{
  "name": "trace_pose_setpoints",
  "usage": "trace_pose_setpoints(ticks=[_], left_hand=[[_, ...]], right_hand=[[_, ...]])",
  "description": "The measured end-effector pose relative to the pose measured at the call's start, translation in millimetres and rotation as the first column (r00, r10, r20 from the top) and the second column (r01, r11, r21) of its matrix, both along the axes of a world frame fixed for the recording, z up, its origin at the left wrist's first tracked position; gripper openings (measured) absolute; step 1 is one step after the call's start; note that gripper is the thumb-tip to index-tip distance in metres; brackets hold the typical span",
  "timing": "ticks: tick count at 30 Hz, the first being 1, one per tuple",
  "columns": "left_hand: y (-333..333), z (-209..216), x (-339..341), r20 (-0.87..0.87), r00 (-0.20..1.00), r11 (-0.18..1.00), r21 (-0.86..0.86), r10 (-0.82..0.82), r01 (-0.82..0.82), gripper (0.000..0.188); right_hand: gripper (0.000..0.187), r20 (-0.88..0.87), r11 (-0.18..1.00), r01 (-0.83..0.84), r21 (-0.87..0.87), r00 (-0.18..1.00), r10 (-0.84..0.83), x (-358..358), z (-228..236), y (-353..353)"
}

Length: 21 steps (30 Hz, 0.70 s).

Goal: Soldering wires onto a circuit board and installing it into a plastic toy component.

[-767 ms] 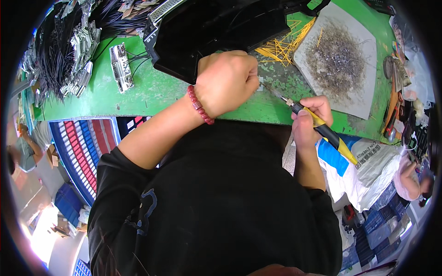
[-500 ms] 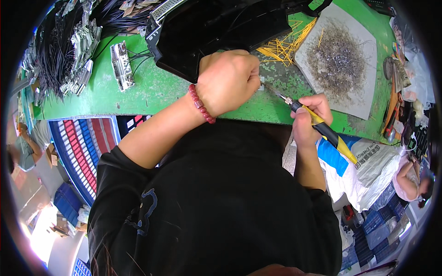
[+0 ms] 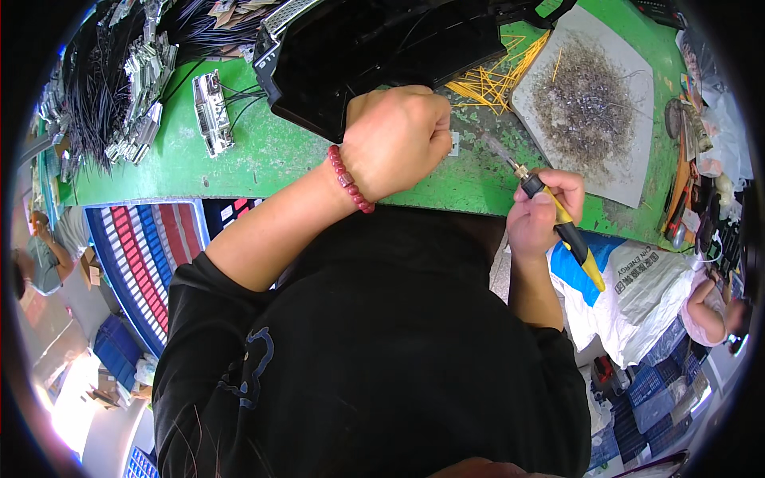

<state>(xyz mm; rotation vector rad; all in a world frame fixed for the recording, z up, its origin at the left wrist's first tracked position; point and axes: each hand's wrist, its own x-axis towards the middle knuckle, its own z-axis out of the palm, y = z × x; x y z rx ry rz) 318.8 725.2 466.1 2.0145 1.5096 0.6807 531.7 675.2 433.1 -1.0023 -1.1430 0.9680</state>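
My left hand (image 3: 396, 143), a red bead bracelet on its wrist, is closed at the near corner of a large black plastic shell (image 3: 374, 64). Its fingertips are turned away, so what they hold, if anything, is hidden. A small whitish piece (image 3: 455, 144) shows beside its knuckles. To the right, my right hand (image 3: 546, 209) grips a yellow-and-black soldering iron (image 3: 564, 221) by the handle. The metal tip points up and left over the green tabletop (image 3: 295, 163), apart from my left hand.
Yellow thin strands (image 3: 494, 80) lie behind my hands, next to a grey board (image 3: 629, 171) heaped with dark debris. A chrome part with black wires (image 3: 212, 114) lies left, near a pile of similar parts (image 3: 143, 103). Tools crowd the right edge. Other people are at both sides.
My right hand has shifted slightly right, and the soldering iron's tip has drawn away from my left hand. The handle stands steeper. My left hand and the black shell look nearly unmoved.
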Motion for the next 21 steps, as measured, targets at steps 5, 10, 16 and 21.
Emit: trace_pose_setpoints(ticks=[5, 10, 16, 21], left_hand=[[-0.1, 0.5, 0.2, -0.002, 1.000, 1.000, 0.003, 0.002, -0.002, 0.009], [0.2, 0.2, 0.5, -0.002, 1.000, 1.000, 0.017, -0.010, 0.010, 0.009], [0.0, 1.5, 0.2, -0.027, 0.999, 0.999, 0.026, -0.028, 0.028, 0.010], [-2.9, 0.8, 0.0, -0.061, 0.998, 0.999, 0.042, -0.024, 0.027, 0.008]], right_hand=[[0.026, -0.003, 1.000, -0.011, 0.008, 1.000, 0.011, -0.8, 0.8, -0.1], [0.030, 0.068, 1.000, 0.026, -0.009, 0.997, -0.025, -5.3, 5.0, -0.2], [0.045, 0.111, 0.997, -0.072, -0.038, 0.991, 0.075, -11.4, 10.6, -0.1], [0.038, 0.247, 0.989, -0.136, -0.064, 0.958, 0.148, -12.8, 11.9, -2.6]])
